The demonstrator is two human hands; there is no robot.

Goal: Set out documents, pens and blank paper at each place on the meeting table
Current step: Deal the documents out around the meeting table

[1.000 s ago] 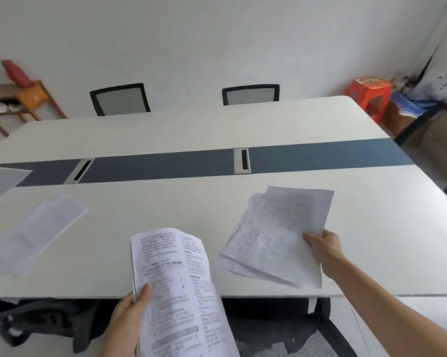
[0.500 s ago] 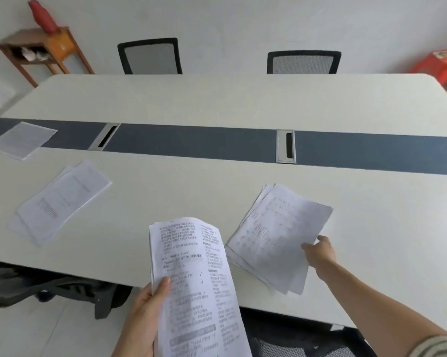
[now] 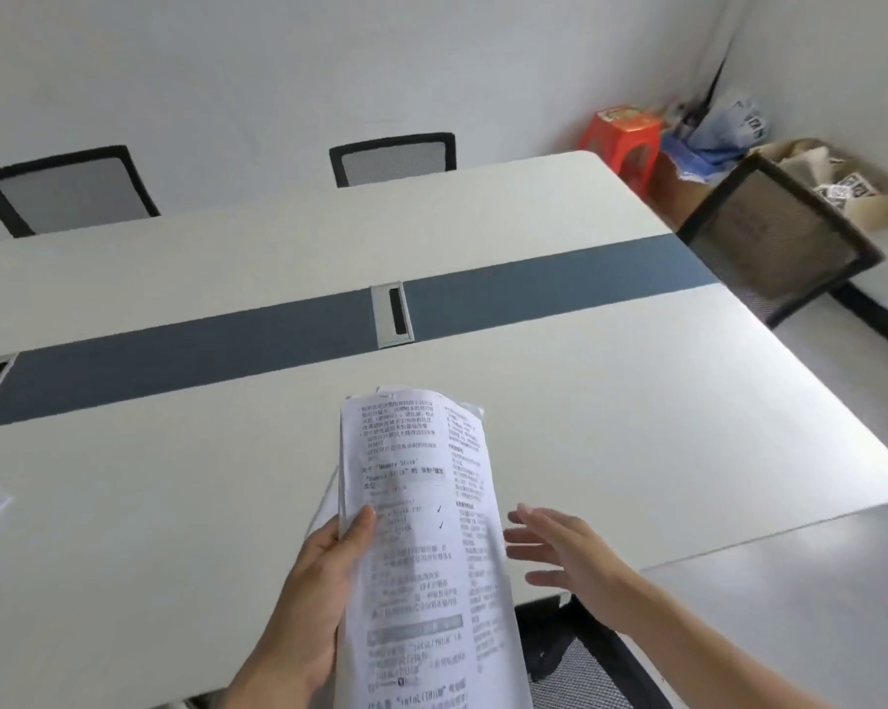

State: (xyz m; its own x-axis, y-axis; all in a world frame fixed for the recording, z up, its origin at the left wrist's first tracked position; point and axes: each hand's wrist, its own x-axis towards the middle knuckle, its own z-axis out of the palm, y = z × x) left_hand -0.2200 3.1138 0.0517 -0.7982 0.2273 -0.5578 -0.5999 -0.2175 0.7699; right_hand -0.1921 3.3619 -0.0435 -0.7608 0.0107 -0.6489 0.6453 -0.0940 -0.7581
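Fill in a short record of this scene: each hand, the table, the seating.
Left hand: grips a stack of white printed paper documents
Right hand: open, fingers straight, beside the stack, holding nothing
Surface: white meeting table with a blue-grey centre strip
Seating: black mesh chairs, two across, one at the right end

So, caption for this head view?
Left hand grips printed documents at the meeting table; right hand open beside them.
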